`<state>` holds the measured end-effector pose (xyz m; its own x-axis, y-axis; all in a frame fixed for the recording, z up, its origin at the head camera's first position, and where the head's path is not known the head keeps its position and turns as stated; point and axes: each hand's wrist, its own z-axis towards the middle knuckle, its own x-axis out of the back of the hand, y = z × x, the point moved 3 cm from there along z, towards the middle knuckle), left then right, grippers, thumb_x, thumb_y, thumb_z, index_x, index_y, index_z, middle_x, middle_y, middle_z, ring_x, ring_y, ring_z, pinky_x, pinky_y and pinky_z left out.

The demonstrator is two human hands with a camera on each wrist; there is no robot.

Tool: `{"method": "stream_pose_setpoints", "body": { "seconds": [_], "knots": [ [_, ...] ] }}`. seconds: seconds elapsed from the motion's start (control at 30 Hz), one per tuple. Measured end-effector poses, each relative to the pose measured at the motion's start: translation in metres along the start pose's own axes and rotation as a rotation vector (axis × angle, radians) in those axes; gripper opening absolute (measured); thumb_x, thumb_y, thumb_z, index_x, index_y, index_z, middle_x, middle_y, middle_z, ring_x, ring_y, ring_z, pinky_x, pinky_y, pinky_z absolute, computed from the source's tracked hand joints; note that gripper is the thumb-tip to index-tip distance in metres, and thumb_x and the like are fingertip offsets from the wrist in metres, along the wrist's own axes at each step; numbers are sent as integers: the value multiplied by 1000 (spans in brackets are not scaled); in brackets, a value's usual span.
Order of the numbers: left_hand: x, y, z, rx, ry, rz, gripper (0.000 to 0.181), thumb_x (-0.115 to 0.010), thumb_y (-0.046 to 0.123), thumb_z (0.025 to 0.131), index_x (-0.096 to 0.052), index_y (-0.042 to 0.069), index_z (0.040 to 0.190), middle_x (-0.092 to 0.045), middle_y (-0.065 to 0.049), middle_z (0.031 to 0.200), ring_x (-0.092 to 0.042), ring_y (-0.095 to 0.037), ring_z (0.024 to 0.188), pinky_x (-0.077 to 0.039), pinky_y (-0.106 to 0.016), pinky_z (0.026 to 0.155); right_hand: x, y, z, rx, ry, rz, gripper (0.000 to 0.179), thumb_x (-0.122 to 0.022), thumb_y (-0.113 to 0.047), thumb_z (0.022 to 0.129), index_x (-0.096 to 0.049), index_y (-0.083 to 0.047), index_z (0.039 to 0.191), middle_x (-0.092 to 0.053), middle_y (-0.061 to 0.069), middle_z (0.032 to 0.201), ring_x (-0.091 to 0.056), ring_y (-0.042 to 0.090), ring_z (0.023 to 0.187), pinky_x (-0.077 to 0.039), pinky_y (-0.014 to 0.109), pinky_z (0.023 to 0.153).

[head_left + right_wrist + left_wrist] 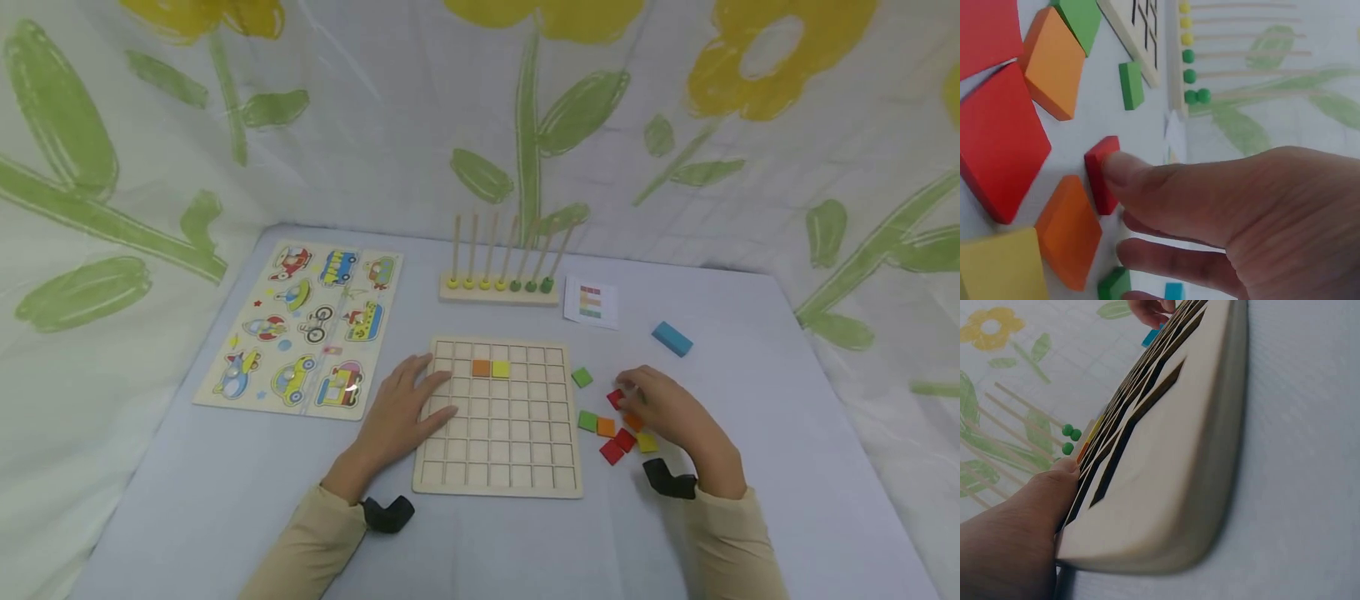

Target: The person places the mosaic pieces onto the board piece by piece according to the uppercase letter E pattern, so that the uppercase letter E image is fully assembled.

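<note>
A square wooden grid board (498, 481) lies in front of me, an orange tile (481, 368) and a yellow tile (500, 369) side by side in its upper cells. My left hand (405, 410) rests with spread fingers over the board's left edge; in the left wrist view its thumb (1054, 487) lies along the rim. To the board's right, my right hand (666, 408) pinches a red tile (1102, 178), its thumb on the near face and the other fingers partly hidden behind. Loose red, orange, green and yellow tiles (612, 452) lie around that hand.
Beyond the board stands a bead rack (498, 295) with upright sticks and yellow and green beads. Beside it lies a pattern card (592, 302), and farther right a blue block (672, 339). A vehicle puzzle board (300, 333) lies at the left.
</note>
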<state>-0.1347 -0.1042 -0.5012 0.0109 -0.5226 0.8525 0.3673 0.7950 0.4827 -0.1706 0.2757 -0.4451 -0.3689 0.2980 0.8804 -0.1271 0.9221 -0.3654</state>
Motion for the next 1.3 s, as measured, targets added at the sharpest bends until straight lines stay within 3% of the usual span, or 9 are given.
{"method": "stream_pose_setpoints", "body": {
  "seconds": [0.17, 0.47, 0.83, 1.07, 1.3],
  "knots": [
    [0, 1, 1, -7, 0, -4, 53, -59, 50, 90, -53, 21, 135, -34, -9, 150, -23, -31, 143, -25, -53, 112, -3, 1, 0, 8, 10, -9, 35, -68, -19, 89, -61, -7, 121, -61, 10, 113, -56, 28, 103, -53, 47, 88],
    [-1, 1, 3, -25, -2, -1, 54, -59, 51, 90, -53, 21, 135, -34, -9, 150, -23, -30, 143, -25, -53, 112, -8, 2, 3, -53, -30, 18, 38, -72, -23, 87, -61, -9, 121, -61, 8, 111, -56, 25, 99, -54, 42, 85],
    [-3, 2, 6, -30, -17, -12, 54, -58, 51, 91, -53, 21, 135, -34, -9, 151, -23, -30, 143, -25, -53, 112, -9, 2, 2, -109, -43, -27, 41, -71, -22, 87, -60, -7, 122, -60, 11, 113, -55, 25, 97, -55, 43, 83],
    [-4, 2, 5, -26, -16, -8, 54, -58, 52, 91, -52, 22, 135, -34, -9, 151, -23, -30, 143, -24, -53, 112, -3, -20, 3, 18, 40, -93, 40, -67, -17, 90, -56, -6, 126, -61, 7, 113, -56, 21, 97, -53, 42, 86],
    [-2, 1, 1, 15, -9, -6, 55, -60, 51, 89, -52, 22, 135, -34, -11, 150, -23, -32, 143, -24, -56, 111, -6, -63, 23, 215, 99, -134, 23, -69, -17, 89, -62, -12, 110, -61, 0, 105, -56, 16, 90, -53, 36, 83]
  ]
}}
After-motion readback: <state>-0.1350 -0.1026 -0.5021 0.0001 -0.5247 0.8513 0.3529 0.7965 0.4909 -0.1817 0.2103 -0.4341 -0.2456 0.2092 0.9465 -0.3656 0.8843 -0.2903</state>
